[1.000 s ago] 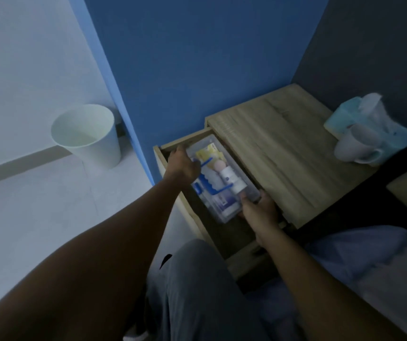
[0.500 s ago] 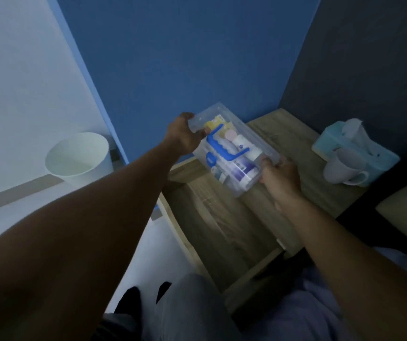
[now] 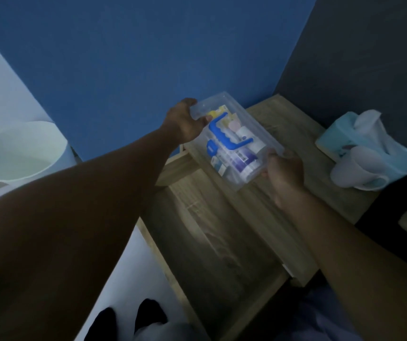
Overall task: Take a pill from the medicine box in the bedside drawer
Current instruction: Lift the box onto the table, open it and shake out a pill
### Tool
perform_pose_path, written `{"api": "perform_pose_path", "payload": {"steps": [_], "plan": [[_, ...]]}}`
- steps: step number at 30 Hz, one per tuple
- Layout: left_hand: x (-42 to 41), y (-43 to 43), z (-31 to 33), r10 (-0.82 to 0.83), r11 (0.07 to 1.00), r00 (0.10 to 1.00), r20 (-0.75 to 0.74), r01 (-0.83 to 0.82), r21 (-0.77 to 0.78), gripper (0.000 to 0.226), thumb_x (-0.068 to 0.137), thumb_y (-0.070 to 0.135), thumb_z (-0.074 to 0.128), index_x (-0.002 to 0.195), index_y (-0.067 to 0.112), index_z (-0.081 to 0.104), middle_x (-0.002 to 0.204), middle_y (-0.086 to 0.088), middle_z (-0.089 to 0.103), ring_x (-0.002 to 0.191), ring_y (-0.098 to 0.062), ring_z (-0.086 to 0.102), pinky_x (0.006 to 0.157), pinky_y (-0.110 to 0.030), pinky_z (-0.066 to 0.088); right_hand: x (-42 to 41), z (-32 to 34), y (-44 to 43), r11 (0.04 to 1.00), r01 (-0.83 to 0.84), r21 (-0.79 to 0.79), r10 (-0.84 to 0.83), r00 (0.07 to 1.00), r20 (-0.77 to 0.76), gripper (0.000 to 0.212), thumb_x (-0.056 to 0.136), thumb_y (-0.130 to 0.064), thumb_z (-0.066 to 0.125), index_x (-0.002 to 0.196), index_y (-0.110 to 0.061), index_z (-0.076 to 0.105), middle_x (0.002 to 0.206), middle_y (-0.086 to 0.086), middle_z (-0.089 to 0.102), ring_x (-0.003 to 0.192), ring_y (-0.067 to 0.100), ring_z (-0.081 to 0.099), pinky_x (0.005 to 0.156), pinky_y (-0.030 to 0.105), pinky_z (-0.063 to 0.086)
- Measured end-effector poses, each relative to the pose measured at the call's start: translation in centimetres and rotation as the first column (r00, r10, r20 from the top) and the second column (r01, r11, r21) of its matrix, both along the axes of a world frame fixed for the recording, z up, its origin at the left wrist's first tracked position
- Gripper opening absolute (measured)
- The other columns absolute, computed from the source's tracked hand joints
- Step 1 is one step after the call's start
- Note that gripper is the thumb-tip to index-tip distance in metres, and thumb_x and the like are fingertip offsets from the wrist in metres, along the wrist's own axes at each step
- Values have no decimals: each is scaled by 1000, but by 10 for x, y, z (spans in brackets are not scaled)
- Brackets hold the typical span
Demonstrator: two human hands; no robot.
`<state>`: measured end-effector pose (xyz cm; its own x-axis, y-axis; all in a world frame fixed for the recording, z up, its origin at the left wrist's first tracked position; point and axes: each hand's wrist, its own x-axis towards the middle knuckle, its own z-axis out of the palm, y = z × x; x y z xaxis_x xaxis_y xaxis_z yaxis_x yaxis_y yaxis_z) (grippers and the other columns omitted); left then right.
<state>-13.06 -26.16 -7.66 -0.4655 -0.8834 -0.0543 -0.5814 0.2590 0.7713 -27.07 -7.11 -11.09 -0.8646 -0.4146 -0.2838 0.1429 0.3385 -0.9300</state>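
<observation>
The medicine box (image 3: 251, 134) is clear plastic with a blue handle on its lid; bottles and packets show through it. It is held tilted in the air over the front left part of the bedside table top (image 3: 293, 134). My left hand (image 3: 185, 121) grips its far left end and my right hand (image 3: 285, 172) grips its near right end. Below, the wooden drawer (image 3: 212, 242) stands pulled out, and its inside looks bare.
A pale blue tissue box (image 3: 345, 139) and a white mug (image 3: 355, 173) stand at the table's right side. A white waste bin (image 3: 18, 151) stands on the floor to the left. Blue wall rises behind the table; bedding lies at lower right.
Both hands lifted the medicine box out of the drawer and carried it up over the table top. In the last half second it has barely moved.
</observation>
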Motion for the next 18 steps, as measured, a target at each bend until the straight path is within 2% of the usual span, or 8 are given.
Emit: {"api": "perform_pose_path", "payload": {"steps": [2, 4, 7, 11, 13, 15, 17, 18], "plan": [[-5, -7, -8, 1, 1000, 1000, -15, -1, 18, 70, 83, 47, 68, 143, 19, 44, 142, -6, 51, 127, -23, 52, 101, -26, 42, -4, -5, -6, 1000, 11, -2, -12, 1000, -15, 52, 92, -33, 63, 140, -18, 52, 120, 5, 68, 97, 19, 71, 76, 35, 62], [-8, -12, -16, 7, 999, 1000, -27, -6, 36, 70, 84, 48, 66, 144, 20, 43, 143, -5, 50, 127, -22, 51, 97, -24, 41, -8, -8, -9, 1000, 4, -7, -4, 999, -41, 50, 92, -35, 62, 139, -20, 53, 119, 5, 68, 98, 18, 71, 70, 29, 60], [-9, -16, -22, -5, 1000, 999, -32, 6, 25, 70, 86, 50, 63, 146, 20, 40, 146, -4, 48, 131, -21, 49, 107, -32, 41, -8, -11, -9, 1000, -24, -17, 23, 997, -68, 56, 93, -42, 62, 143, -23, 48, 125, 3, 65, 97, 15, 70, 67, 26, 58], [-9, -6, -28, -1, 996, 994, -113, 10, 83, 68, 92, 44, 57, 150, 19, 32, 144, -1, 51, 131, -21, 50, 109, -35, 40, -5, -4, -2, 987, -98, 128, 128, 960, -250, 63, 93, -49, 58, 147, -22, 40, 140, 6, 54, 86, 1, 59, 51, 5, 48], [-7, 11, -39, 64, 990, 968, -242, -32, 137, 56, 93, 37, 58, 143, 21, 38, 125, 9, 58, 116, -15, 60, 94, -25, 45, -5, 4, 2, 964, -134, 229, 224, 873, -433, 73, 92, -53, 57, 152, -23, 28, 153, 7, 37, 113, 15, 58, 78, 15, 56], [-6, 32, -52, 179, 971, 928, -326, -112, 213, 50, 92, 34, 59, 138, 22, 43, 104, 18, 58, 92, -4, 62, 78, -17, 44, -4, 9, 3, 918, -232, 320, 375, 769, -517, 86, 88, -63, 54, 155, -29, 12, 164, 3, 20, 144, 23, 36, 105, 37, 44], [-6, 48, -61, 305, 914, 884, -355, -166, 371, 49, 91, 39, 59, 134, 18, 48, 98, 12, 64, 78, -2, 60, 69, -17, 47, -3, 9, 3, 831, -340, 439, 546, 648, -531, 92, 86, -71, 49, 156, -27, 9, 166, 2, 15, 151, 22, 23, 117, 45, 33], [-7, 53, -65, 346, 879, 865, -363, -164, 448, 48, 91, 42, 60, 130, 16, 53, 102, 3, 68, 81, -7, 63, 73, -21, 51, -2, 7, 3, 796, -351, 492, 597, 587, -547, 93, 87, -73, 46, 157, -23, 11, 166, 4, 16, 152, 23, 22, 118, 47, 31]]}}
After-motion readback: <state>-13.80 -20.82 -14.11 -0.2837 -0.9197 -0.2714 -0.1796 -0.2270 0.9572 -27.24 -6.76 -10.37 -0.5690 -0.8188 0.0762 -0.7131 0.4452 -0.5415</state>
